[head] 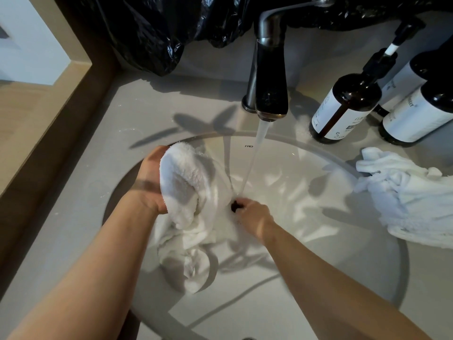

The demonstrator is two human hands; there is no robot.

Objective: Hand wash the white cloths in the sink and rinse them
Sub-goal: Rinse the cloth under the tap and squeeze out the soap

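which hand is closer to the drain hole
Right. The right hand sits right at the edge of the drain hole. The left hand is farther off to its left, holding the white cloth.

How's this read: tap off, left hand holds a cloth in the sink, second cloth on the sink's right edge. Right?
Not quite: the tap is on. The head view shows a stream falling from it into the sink. The rest stands: the left hand holds a cloth in the sink, and a second cloth lies on its right edge.
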